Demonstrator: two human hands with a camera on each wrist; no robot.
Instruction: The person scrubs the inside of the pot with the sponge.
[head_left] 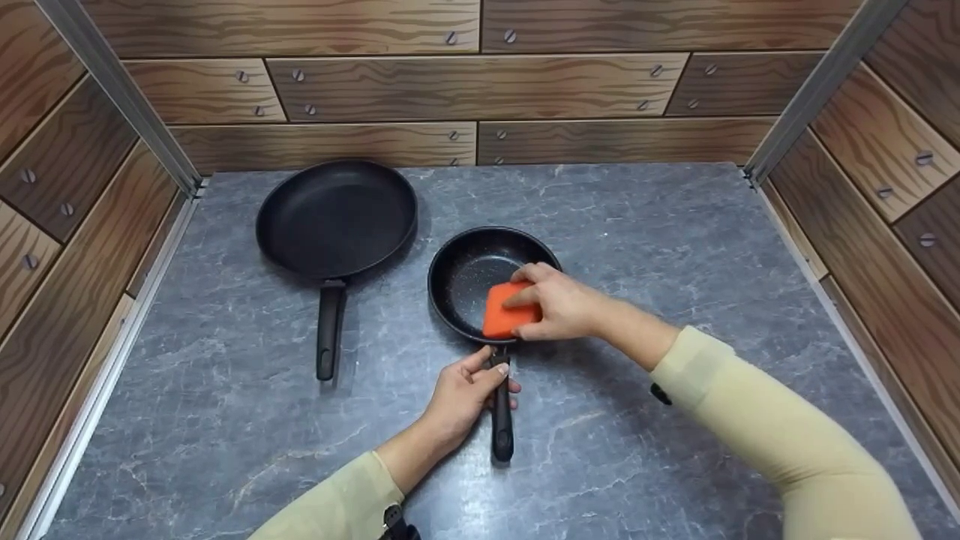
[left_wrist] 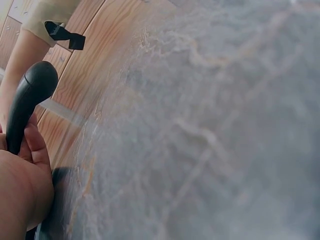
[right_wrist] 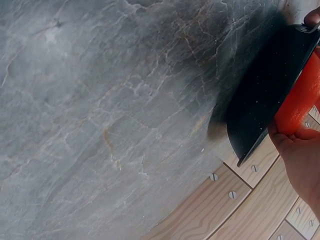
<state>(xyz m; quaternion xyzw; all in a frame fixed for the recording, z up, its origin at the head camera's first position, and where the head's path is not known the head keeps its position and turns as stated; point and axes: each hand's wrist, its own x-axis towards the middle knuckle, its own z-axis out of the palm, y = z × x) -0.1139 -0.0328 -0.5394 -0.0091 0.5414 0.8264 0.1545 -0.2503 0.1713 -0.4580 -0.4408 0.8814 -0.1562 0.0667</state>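
A small black speckled frying pan [head_left: 469,274] is in the middle of the table, its handle [head_left: 502,435] pointing toward me. My left hand [head_left: 461,397] grips that handle close to the pan's rim, thumb on top and fingertips showing on the far side. In the left wrist view the end of the handle [left_wrist: 41,82] sticks out past the curled fingers. My right hand [head_left: 562,304] holds an orange sponge [head_left: 499,319] against the near right inner side of the pan. The right wrist view shows the sponge [right_wrist: 300,100] rising above the pan's rim, with the pan's outer wall [right_wrist: 265,80] below.
A larger black frying pan [head_left: 337,217] stands at the back left, its handle [head_left: 328,330] toward me. The grey marbled table [head_left: 645,225] is bounded by wood-patterned walls [head_left: 375,90] at the back and both sides, with metal posts [head_left: 817,97] in the corners.
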